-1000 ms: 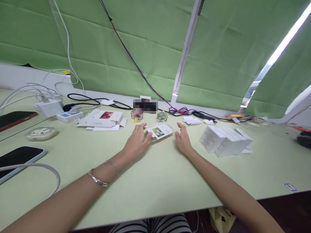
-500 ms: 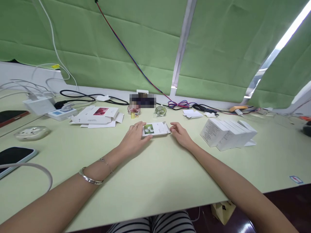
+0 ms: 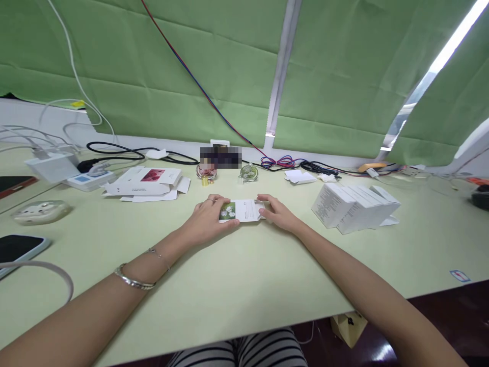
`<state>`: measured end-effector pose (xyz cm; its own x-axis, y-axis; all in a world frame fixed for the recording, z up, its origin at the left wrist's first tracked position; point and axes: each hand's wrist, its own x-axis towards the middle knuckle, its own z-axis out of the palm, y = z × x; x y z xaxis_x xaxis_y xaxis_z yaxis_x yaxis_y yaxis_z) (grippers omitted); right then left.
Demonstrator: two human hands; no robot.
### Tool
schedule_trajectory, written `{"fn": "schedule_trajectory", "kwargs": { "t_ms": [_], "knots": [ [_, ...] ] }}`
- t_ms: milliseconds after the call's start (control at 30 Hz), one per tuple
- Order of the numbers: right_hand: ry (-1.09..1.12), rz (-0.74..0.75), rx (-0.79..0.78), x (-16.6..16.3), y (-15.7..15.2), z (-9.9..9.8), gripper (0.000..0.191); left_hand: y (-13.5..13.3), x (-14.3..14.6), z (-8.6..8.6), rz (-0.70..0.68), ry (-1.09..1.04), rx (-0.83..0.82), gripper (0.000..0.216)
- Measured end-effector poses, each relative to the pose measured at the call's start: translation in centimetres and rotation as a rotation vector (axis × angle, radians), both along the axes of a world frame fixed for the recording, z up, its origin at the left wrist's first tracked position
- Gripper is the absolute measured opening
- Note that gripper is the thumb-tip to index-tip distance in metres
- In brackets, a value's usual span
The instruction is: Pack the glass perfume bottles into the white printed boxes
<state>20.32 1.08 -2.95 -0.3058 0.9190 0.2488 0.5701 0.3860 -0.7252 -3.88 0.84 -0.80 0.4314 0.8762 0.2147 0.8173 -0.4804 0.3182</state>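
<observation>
A small white cardboard box [image 3: 247, 210] with a green picture of white flowers lies lengthwise before me. My left hand [image 3: 210, 216] is closed around its left end, thumb along the near edge and fingers over the far edge. At the right end, where the flaps are, my right hand [image 3: 278, 214] has its fingertips at the far corner and its thumb against the near side. Beyond the box stand a round pink glass bottle [image 3: 207, 171] with a gold cap [image 3: 205, 181] by it, and a round greenish glass bottle [image 3: 249, 173].
Flattened white cartons [image 3: 147, 182] with a red flower print lie left of the bottles. A row of white boxes [image 3: 353, 204] stands to the right. Cables [image 3: 319, 168] run along the back wall. A phone [image 3: 23, 250] and a power adapter [image 3: 88, 179] are at left.
The box has come slightly nearer and now lies flatter to my view. My right hand has moved left onto its flap end, while my left hand keeps its grip.
</observation>
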Motion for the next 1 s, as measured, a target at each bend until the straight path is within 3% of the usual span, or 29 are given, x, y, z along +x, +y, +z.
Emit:
{"fn": "schedule_trajectory", "kwargs": {
  "t_ms": [267, 500, 767, 1000],
  "knots": [
    [0.011, 0.106, -0.091, 0.6, -0.3, 0.5, 0.074, -0.3, 0.2, 0.4, 0.038, 0.031, -0.03, 0.079],
    [0.049, 0.227, -0.058, 0.8, -0.2, 0.4, 0.062, 0.1, 0.1, 0.4, 0.072, -0.013, -0.042, 0.08],
    [0.029, 0.198, -0.094, 0.9, 0.1, 0.4, 0.082, 0.1, 0.0, 0.4, 0.071, -0.022, -0.053, 0.08],
    [0.077, 0.175, -0.135, 1.2, 0.2, 0.1, 0.079, 0.1, 0.0, 0.6, 0.074, -0.018, -0.06, 0.079]
  ]
}}
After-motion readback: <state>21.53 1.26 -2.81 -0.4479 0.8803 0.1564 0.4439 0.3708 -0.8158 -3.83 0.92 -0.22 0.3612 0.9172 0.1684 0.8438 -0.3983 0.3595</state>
